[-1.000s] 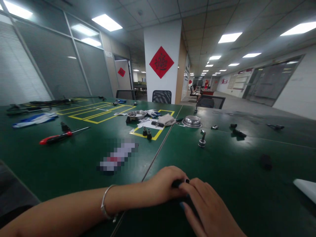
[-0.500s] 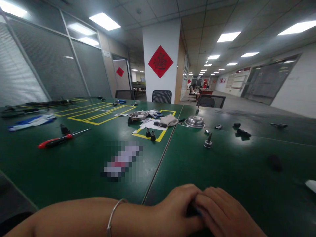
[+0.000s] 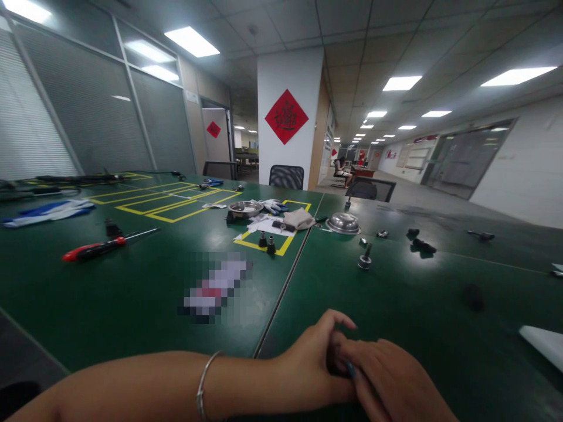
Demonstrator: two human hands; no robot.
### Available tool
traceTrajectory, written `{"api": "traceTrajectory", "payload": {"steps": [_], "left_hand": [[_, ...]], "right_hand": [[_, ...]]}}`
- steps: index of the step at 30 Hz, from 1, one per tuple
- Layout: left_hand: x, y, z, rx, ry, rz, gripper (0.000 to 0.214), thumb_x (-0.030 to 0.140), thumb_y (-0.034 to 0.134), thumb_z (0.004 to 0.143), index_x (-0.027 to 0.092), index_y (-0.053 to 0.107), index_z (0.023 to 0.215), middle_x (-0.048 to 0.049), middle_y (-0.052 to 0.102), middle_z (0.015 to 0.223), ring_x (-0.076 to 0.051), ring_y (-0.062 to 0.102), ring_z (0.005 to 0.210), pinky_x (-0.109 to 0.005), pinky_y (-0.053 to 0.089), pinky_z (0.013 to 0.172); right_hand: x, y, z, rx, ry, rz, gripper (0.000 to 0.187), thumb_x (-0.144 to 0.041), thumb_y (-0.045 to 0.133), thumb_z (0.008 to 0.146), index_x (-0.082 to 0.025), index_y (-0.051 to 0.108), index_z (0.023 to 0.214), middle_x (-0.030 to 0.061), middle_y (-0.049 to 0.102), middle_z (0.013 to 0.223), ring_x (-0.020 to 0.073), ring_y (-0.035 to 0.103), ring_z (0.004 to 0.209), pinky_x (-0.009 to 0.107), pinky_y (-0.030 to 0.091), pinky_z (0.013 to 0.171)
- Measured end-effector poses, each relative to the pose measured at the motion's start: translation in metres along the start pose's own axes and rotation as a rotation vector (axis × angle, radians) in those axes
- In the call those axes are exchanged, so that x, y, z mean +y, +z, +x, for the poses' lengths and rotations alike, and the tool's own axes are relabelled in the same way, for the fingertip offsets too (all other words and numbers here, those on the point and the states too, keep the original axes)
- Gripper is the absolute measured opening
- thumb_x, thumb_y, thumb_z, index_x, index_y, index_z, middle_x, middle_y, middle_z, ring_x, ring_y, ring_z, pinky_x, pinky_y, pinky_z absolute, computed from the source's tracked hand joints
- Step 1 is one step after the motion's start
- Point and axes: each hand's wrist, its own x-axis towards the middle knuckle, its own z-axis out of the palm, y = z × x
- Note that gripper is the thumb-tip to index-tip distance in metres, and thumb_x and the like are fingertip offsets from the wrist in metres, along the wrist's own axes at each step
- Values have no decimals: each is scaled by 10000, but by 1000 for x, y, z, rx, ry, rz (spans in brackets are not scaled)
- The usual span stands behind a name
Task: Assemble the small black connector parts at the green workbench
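Observation:
My left hand (image 3: pixel 314 360) lies near the front edge of the green table (image 3: pixel 132 293), its fingers curled round a small dark object that is mostly hidden. A silver bracelet (image 3: pixel 203 384) circles the left wrist. My right hand (image 3: pixel 387 381) presses against the left from the right, fingers bent over the same spot. What they hold cannot be made out. A seam (image 3: pixel 281 290) between two tabletops runs away from the hands.
A red-handled screwdriver (image 3: pixel 94 247) lies at the left. Two metal bowls (image 3: pixel 343 223), cloths, gloves and small black parts sit mid-table, some inside yellow tape markings (image 3: pixel 281 243). A small metal fitting (image 3: pixel 364 259) stands right of the seam. Something white (image 3: pixel 543 343) lies at the right edge. Chairs (image 3: pixel 285 176) stand behind.
A second ago a small black cylinder with a silver ring showed between my fingers; now both hands close over it and hide it. The view has shifted slightly.

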Motion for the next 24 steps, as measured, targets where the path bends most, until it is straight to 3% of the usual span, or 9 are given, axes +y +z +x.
{"api": "traceTrajectory", "payload": {"steps": [5, 11, 19, 24], "left_hand": [[-3, 2, 1, 38, -6, -40, 666, 124, 804, 555, 200, 401, 1079, 47, 565, 797, -112, 548, 703, -244, 406, 638], [-4, 0, 3, 34, -18, -54, 657, 59, 785, 537, 194, 414, 1062, 56, 577, 805, -84, 530, 664, -217, 387, 613], [-2, -1, 3, 20, 1, -28, 640, 89, 800, 539, 191, 410, 1036, 65, 567, 734, -101, 539, 646, -210, 366, 575], [2, -1, 3, 3, 21, 12, 589, 113, 796, 574, 198, 402, 1004, 61, 574, 741, -92, 531, 630, -206, 371, 572]], "right_hand": [[0, 1, 3, 80, 13, -15, 241, -87, 356, 814, -225, 526, 916, -46, 646, 660, 111, 590, 472, 241, 370, 461], [3, 8, 1, 107, -17, -60, 276, -79, 347, 730, -227, 524, 883, -30, 605, 660, 134, 553, 498, 250, 350, 492], [4, 13, -4, 70, -36, -92, 290, -124, 271, 950, -228, 539, 913, -58, 612, 644, 125, 539, 458, 279, 302, 470], [3, 12, -5, 72, -9, -115, 286, -149, 266, 974, -232, 532, 910, -71, 620, 614, 118, 529, 410, 286, 282, 447]]}}
